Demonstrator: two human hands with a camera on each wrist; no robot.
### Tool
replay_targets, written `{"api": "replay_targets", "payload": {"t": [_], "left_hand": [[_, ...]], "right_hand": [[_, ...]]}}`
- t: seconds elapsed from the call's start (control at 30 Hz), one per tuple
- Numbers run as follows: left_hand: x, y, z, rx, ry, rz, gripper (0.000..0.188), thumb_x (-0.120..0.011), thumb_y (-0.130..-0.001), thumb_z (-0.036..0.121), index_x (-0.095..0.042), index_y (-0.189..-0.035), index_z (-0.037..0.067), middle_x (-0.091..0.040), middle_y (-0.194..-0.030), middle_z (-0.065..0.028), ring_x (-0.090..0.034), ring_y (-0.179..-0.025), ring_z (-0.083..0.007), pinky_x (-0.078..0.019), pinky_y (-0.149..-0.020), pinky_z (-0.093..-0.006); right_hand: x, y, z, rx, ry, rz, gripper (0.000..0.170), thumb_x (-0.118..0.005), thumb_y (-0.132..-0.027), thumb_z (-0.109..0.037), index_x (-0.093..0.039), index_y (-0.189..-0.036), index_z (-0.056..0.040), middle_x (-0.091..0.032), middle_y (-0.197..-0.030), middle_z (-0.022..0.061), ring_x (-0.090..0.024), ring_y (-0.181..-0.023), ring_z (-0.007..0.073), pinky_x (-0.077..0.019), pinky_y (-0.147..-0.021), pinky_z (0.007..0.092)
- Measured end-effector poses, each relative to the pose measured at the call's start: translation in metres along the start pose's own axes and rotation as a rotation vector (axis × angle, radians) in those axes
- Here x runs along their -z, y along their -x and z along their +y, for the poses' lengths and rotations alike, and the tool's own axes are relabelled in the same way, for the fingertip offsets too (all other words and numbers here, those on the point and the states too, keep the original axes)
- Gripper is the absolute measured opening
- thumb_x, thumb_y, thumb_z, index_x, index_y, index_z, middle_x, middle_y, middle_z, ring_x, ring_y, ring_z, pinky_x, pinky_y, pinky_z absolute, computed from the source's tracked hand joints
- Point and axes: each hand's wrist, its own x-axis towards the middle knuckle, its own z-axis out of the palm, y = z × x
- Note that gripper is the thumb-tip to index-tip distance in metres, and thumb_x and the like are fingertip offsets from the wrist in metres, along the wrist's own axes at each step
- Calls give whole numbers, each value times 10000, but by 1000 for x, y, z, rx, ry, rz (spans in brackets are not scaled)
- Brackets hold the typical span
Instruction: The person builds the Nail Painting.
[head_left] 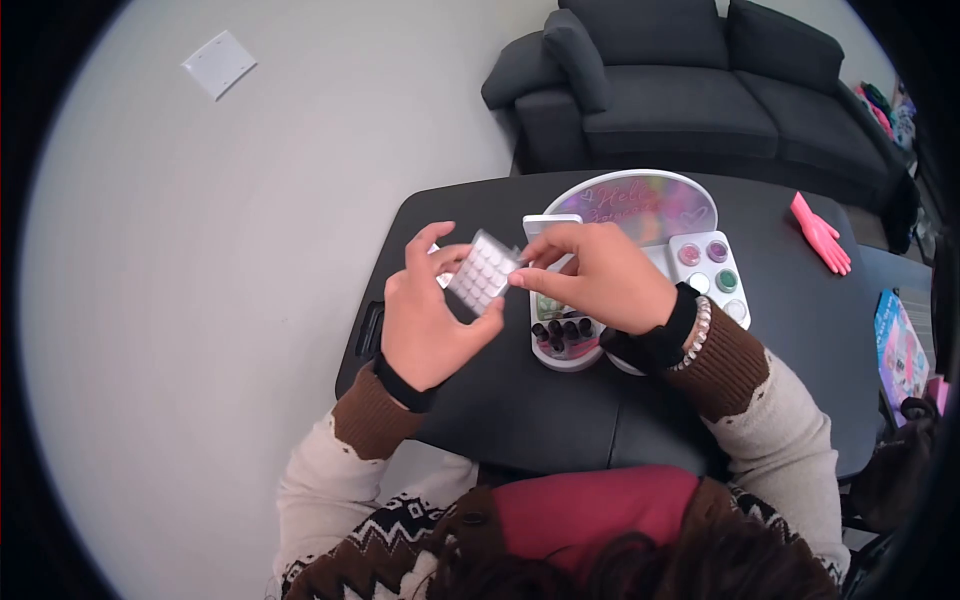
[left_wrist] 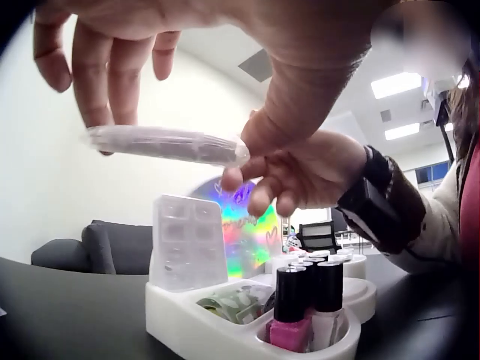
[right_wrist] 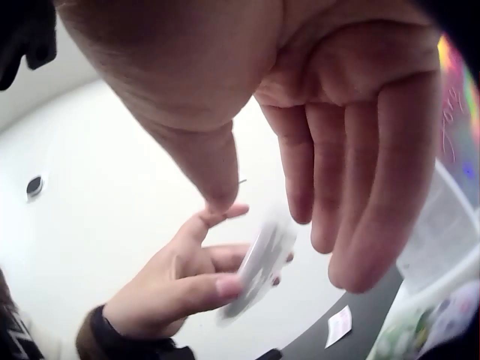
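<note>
A thin clear pack [head_left: 483, 272] with rows of white round pieces is held by its edges between the thumb and fingers of my left hand [head_left: 425, 315]. Seen side-on in the left wrist view, the pack [left_wrist: 169, 145] lies nearly flat. My right hand [head_left: 605, 275] is at the pack's right side, thumb and forefinger close to its corner. From the right wrist, my right hand [right_wrist: 300, 120] shows straight fingers apart from the thumb, with the blurred pack [right_wrist: 262, 266] beyond them; whether a fingertip touches it is unclear.
A white organizer [left_wrist: 176, 319] holds nail polish bottles [left_wrist: 290, 315] and small packets. Its rounded backboard [head_left: 640, 200] stands behind, with glitter pots [head_left: 727, 280] at the right. A pink model hand [head_left: 822, 235] lies on the black table [head_left: 500, 425]. A dark sofa [head_left: 680, 105] is beyond.
</note>
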Motion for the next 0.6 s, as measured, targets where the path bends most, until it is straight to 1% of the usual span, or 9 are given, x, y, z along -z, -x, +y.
{"api": "replay_targets", "payload": {"t": [0.03, 0.1, 0.17, 0.23, 0.3, 0.33, 0.43, 0.5, 0.6], "left_hand": [[-6, -6, 4, -140, 17, 72, 862, -868, -771, 208, -398, -1467, 15, -744, -1146, -162, -741, -1045, -330, -576, -909, -444], [-20, -13, 3, -161, 15, 101, 852, -905, -761, 239, -429, -1436, 31, -717, -1180, -135, -721, -1062, -292, -547, -926, -451], [-31, -23, -5, -209, -38, 131, 876, -929, -766, 270, -424, -1441, 32, -703, -1234, -127, -714, -1093, -274, -531, -939, -451], [-27, -31, -15, -168, 1, 78, 878, -948, -773, 324, -456, -1441, 38, -693, -1285, -140, -714, -1127, -291, -542, -959, -456], [-19, -40, -29, 28, -50, -74, 844, -948, -800, 282, -478, -1446, 11, -673, -1331, -187, -709, -1139, -315, -564, -1001, -435], [-21, -44, -55, 75, -104, -90, 781, -913, -846, 349, -530, -1445, 26, -659, -1371, -182, -690, -1187, -329, -561, -1018, -436], [-22, -47, -133, 193, -407, -199, 805, -832, -907, 449, -511, -1518, 34, -619, -1479, -214, -613, -1362, -367, -503, -1120, -452], [-18, -49, -166, 343, -498, -351, 816, -813, -896, 500, -533, -1534, 74, -658, -1442, -188, -630, -1333, -359, -503, -1110, -477], [-20, -41, -207, 364, -456, -454, 829, -813, -895, 492, -519, -1554, 85, -659, -1445, -179, -627, -1339, -356, -492, -1128, -471]], "right_hand": [[-2, -1, 3, -3, 8, 0, 309, -781, -966, -241, -737, -1074, 45, -784, -905, 179, -780, -849, 273, -601, -781, 363], [-6, -2, 12, -55, -191, 113, 259, -786, -953, -165, -733, -1076, 56, -786, -899, 170, -784, -848, 268, -610, -795, 364], [1, -4, 17, -17, -151, 155, 190, -780, -932, -87, -731, -1050, 53, -785, -913, 187, -791, -856, 299, -617, -807, 364], [10, -2, 16, 42, 127, 191, 143, -746, -931, -71, -732, -1031, 31, -776, -925, 207, -782, -881, 350, -619, -813, 414], [16, -2, 23, 45, 279, 219, 135, -732, -933, -78, -738, -1029, 15, -771, -926, 214, -770, -891, 374, -614, -818, 445], [17, -2, 27, 42, 430, 230, 129, -718, -934, -85, -744, -1028, 0, -766, -927, 221, -758, -900, 398, -610, -823, 476], [17, -1, 35, -31, 662, 191, 140, -725, -944, -142, -755, -1036, -41, -780, -932, 169, -756, -893, 368, -594, -808, 472], [13, -2, 33, -45, 739, 182, 146, -712, -954, -176, -742, -1025, -52, -769, -898, 161, -750, -867, 367, -586, -783, 500], [9, -3, 29, -31, 795, 216, 133, -721, -950, -185, -724, -1019, -72, -752, -850, 145, -747, -852, 364, -582, -761, 502]]}}
